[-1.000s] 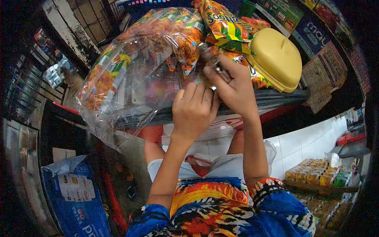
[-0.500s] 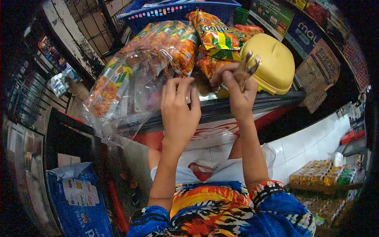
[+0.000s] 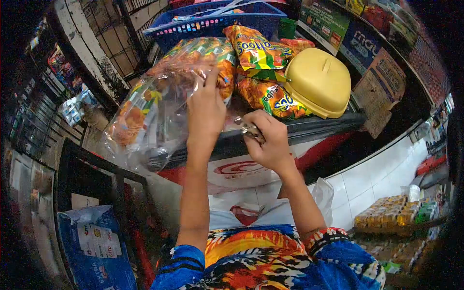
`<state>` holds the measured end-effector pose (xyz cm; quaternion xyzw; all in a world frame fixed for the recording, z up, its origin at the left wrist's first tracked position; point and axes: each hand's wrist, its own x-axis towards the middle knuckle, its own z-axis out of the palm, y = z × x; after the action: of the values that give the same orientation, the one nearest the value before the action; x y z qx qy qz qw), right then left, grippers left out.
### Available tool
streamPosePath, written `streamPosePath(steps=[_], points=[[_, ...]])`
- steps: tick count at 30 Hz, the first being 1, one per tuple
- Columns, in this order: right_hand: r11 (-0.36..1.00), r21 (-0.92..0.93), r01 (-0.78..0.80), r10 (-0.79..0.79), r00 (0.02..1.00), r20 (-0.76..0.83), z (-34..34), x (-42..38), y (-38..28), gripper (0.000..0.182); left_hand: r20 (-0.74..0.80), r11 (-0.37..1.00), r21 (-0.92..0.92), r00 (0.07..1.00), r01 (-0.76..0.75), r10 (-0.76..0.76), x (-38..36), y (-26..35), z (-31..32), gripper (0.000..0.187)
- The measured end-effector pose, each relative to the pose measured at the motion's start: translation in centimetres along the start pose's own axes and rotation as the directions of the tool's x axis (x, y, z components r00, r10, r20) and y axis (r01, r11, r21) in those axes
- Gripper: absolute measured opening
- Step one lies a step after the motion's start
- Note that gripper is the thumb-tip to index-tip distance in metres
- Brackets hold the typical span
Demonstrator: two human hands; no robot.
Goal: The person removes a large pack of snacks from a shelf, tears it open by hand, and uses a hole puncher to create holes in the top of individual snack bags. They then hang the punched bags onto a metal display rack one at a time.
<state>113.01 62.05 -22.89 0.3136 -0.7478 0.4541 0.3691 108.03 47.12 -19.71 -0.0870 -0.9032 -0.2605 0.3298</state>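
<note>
A large clear plastic bag (image 3: 166,125), filled with orange and green snack packs (image 3: 203,50), lies on the counter at the left. My left hand (image 3: 207,113) is over its right side, fingers stretched out onto the packs; whether they grip the plastic is not clear. My right hand (image 3: 268,140) is closed around a small shiny metal tool (image 3: 251,130), its exact kind partly hidden by the fingers. It hovers above the counter's front edge. Just beyond, loose snack packs (image 3: 261,48) are piled, with another pack (image 3: 275,99) lying below them.
A yellow lidded container (image 3: 321,79) stands right of the loose packs. A blue basket (image 3: 217,21) is at the back. The black counter edge (image 3: 309,130) runs in front of me. Bundled bottles (image 3: 396,212) sit at the lower right, a blue bag (image 3: 99,246) at the lower left.
My right hand has moved down and left, away from the yellow container, with the metal tool. My left hand has shifted up and left onto the packs in the bag.
</note>
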Motion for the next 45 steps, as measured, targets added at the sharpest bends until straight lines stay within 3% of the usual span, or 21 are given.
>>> streamPosePath(steps=[1, 3, 8, 10, 11, 15, 16, 18, 19, 21, 22, 28, 30, 32, 36, 38, 39, 40, 42, 44, 45], points=[[1.0, 0.0, 0.002, -0.002, 1.0, 0.001, -0.3, 0.1, -0.3, 0.017, -0.002, 1.0, -0.001, 1.0, 0.0, 0.0, -0.5, 0.2, -0.4, 0.04], [0.967, 0.071, -0.245, 0.241, 0.969, 0.06, -0.9, 0.2, -1.0, 0.006, -0.128, 0.99, -0.084, 0.987, -0.113, 0.101, -2.1, 0.8, -1.8, 0.043], [0.94, 0.185, -0.287, 0.278, 0.958, 0.073, -0.4, 0.5, -0.5, 0.01, -0.299, 0.919, -0.368, 0.954, -0.143, 0.029, -3.8, 1.2, -4.5, 0.045], [0.853, 0.339, -0.397, 0.405, 0.913, 0.052, -0.4, 1.0, -1.4, 0.011, -0.123, 0.629, -0.774, 0.959, 0.067, -0.254, -4.7, 2.4, -6.1, 0.038], [0.841, 0.388, -0.377, 0.384, 0.921, 0.063, -0.1, 1.0, -1.3, 0.013, -0.147, 0.6, -0.799, 0.956, 0.037, -0.255, -4.9, 2.5, -6.5, 0.034], [0.933, 0.16, -0.322, 0.282, 0.931, 0.23, -0.9, 0.3, -0.6, 0.016, -0.235, 0.628, -0.778, 0.932, -0.01, -0.277, -7.5, 2.9, -7.8, 0.036], [0.907, 0.234, -0.349, 0.308, 0.931, 0.193, -1.0, -0.3, -0.9, 0.017, -0.383, 0.815, -0.57, 0.912, -0.107, -0.148, -9.2, 2.7, -7.9, 0.033], [0.874, 0.316, -0.37, 0.333, 0.928, 0.165, -1.3, -1.9, -1.5, 0.019, -0.422, 0.914, -0.22, 0.878, -0.341, 0.226, -12.1, 2.1, -8.2, 0.031], [0.731, 0.465, -0.5, 0.508, 0.853, 0.12, -1.7, -3.0, -1.8, 0.023, -0.328, 0.861, -0.147, 0.845, -0.487, 0.422, -13.4, 2.0, -8.5, 0.031], [0.463, 0.663, -0.589, 0.732, 0.676, 0.089, -2.0, -4.4, -2.9, 0.031, -0.085, 0.82, -0.128, 0.83, -0.558, 0.552, -14.9, 3.0, -9.5, 0.035], [0.387, 0.72, -0.576, 0.79, 0.61, 0.063, -2.3, -4.6, -3.6, 0.035, -0.081, 0.826, -0.128, 0.836, -0.549, 0.543, -15.5, 2.7, -9.3, 0.035], [0.41, 0.667, -0.623, 0.803, 0.593, 0.06, -4.9, -5.8, -2.7, 0.03, -0.025, 0.807, -0.174, 0.822, -0.564, 0.569, -17.7, 0.5, -6.8, 0.029], [0.494, 0.58, -0.648, 0.796, 0.606, 0.0, -4.8, -5.2, -2.1, 0.028, -0.023, 0.786, -0.194, 0.803, -0.587, 0.595, -17.9, 0.4, -6.3, 0.027], [0.438, 0.599, -0.671, 0.822, 0.569, 0.037, -4.9, -4.7, -2.3, 0.026, 0.007, 0.778, -0.209, 0.795, -0.592, 0.606, -18.1, 0.4, -6.2, 0.026], [0.416, 0.762, -0.497, 0.799, 0.6, -0.045, -3.9, -5.3, -2.2, 0.026, -0.027, 0.79, -0.126, 0.798, -0.6, 0.602, -17.7, -0.3, -6.5, 0.025], [0.289, 0.92, -0.264, 0.803, 0.591, -0.082, -3.7, -5.2, -2.6, 0.029, -0.063, 0.917, -0.034, 0.917, -0.397, 0.395, -17.7, -0.2, -7.1, 0.026], [0.185, 0.956, -0.227, 0.825, 0.564, -0.026, -3.6, -4.7, -3.0, 0.03, -0.088, 0.947, -0.065, 0.947, -0.314, 0.308, -18.1, 0.1, -7.1, 0.029], [0.183, 0.957, -0.226, 0.826, 0.563, -0.025, -3.2, -4.4, -3.4, 0.03, -0.086, 0.947, -0.064, 0.947, -0.314, 0.308, -18.0, 0.9, -7.1, 0.029], [0.019, 0.996, -0.086, 0.885, 0.465, 0.023, -2.8, -4.0, -3.9, 0.029, 0.097, 0.847, -0.525, 0.995, 0.083, -0.037, -17.4, 3.1, -7.2, 0.028], [0.023, 0.997, -0.074, 0.885, 0.466, 0.014, -2.4, -4.8, -3.4, 0.029, 0.201, 0.817, -0.555, 0.978, 0.156, -0.051, -17.4, 3.9, -6.5, 0.035], [0.006, 0.998, -0.055, 0.888, 0.459, 0.02, -2.3, -5.1, -3.6, 0.03, 0.288, 0.666, -0.684, 0.949, 0.299, -0.131, -17.1, 4.5, -6.1, 0.041]])
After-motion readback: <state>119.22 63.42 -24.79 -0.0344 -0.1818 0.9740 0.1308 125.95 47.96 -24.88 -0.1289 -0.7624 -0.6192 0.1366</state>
